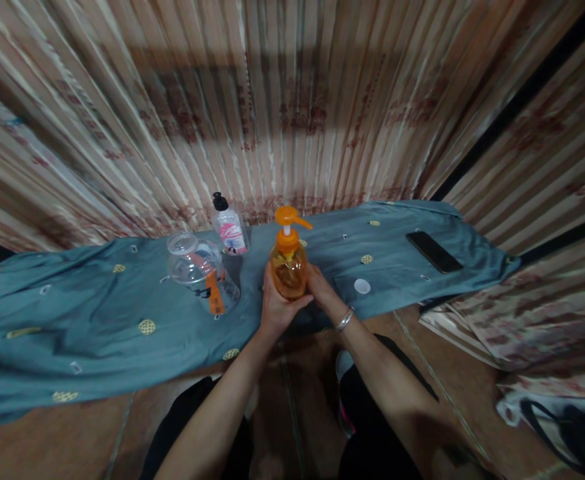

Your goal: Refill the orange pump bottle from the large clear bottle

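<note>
Between my two hands is an orange pump bottle, upright, with amber liquid and an orange pump head turned to the right. My left hand wraps its left side and lower front. From the right, my right hand closes on the bottle's side, its fingertips hidden behind it. A clear plastic jar with an orange label stands to the left, its mouth uncovered. Behind that jar is a clear pump bottle with a black pump and a pink label. To the right of my hands lies a round white lid.
A teal patterned cloth covers the long narrow surface. Toward its right end lies a black phone. Striped curtains hang behind and at the sides. On the tiled floor at the lower right, a white bag holds something dark.
</note>
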`<state>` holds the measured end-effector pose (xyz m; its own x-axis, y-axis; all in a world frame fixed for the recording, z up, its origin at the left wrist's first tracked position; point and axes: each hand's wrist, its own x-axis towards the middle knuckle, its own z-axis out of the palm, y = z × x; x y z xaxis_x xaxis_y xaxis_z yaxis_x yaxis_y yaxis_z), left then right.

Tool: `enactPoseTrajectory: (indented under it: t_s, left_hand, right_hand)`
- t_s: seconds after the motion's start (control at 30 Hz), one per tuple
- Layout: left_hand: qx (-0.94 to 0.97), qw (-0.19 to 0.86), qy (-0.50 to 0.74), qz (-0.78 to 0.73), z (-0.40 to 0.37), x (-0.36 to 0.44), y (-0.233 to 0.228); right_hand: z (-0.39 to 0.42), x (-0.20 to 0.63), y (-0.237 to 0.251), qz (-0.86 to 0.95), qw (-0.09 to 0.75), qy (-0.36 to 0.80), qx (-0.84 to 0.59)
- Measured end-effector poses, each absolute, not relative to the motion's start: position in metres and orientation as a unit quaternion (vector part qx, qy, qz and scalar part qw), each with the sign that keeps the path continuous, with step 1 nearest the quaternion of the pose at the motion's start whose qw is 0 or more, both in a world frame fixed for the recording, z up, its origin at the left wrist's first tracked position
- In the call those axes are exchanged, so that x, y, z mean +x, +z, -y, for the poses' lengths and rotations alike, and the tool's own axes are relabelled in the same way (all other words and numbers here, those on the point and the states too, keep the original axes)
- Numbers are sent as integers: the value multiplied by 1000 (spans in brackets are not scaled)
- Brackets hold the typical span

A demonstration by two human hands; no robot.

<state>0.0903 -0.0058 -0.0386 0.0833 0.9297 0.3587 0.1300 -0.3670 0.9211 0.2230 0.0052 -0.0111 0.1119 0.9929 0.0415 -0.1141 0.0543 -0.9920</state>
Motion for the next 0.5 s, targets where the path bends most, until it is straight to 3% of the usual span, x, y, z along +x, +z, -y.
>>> enactPoseTrajectory:
  t_s: [0.23, 0.5]
  left_hand:
    - [555, 491, 551, -384, -2, 87, -14]
    - [531, 506, 559, -387, 5, 66, 27]
  right_hand:
    - [0, 224, 8, 458, 570, 498, -466]
    - [6, 221, -7, 392, 519, 617, -442]
